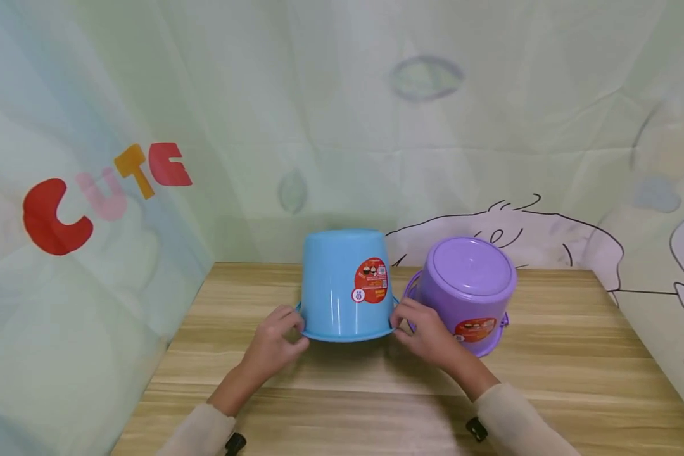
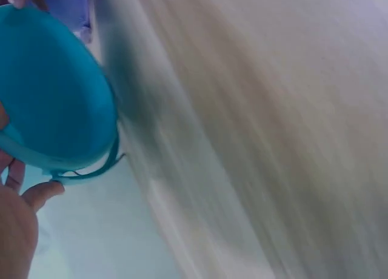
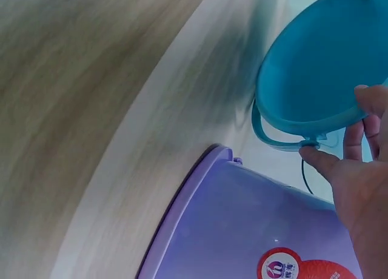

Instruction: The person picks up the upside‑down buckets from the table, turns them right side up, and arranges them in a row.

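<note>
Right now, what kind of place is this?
Likely a staged recording booth, not a lived-in room: a wooden table closed in by cartoon-print cloth, with only two upturned plastic buckets, blue and purple, on or just above it.

Two upturned buckets sit mouth down toward the back of the table, near the middle of the frame. The left bucket stands just beside the right bucket, which sits slightly nearer the right edge. The left hand is at the left bucket's lower left rim, the right hand at its lower right rim, between the two buckets. A curtain hangs behind and on both sides.
</note>
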The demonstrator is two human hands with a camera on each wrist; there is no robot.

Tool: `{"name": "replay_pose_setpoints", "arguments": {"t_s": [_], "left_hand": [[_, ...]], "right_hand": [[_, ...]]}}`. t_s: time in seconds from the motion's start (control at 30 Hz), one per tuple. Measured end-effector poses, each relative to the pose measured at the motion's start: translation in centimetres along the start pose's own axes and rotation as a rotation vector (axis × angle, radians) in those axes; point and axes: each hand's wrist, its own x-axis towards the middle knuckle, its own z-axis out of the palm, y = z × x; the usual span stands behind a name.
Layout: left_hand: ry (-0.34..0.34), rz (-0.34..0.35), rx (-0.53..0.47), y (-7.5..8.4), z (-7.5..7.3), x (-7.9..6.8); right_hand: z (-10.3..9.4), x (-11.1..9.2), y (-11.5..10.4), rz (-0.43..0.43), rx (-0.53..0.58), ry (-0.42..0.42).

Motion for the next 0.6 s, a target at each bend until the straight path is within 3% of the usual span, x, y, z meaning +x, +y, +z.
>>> {"name": "replay_pose_setpoints", "arguments": {"t_s": [0.23, 0.6], "left_hand": [[0.082, -0.026, -0.033, 1.1, 0.2, 0.9], [0.173, -0.073, 0.030, 3.1, -1.1, 2.5]], "right_hand": [[-0.8, 0.1, -0.5, 0.112, 0.070, 0.061], [-1.4, 0.7, -2.4, 0.164, 0.062, 0.122]]}}
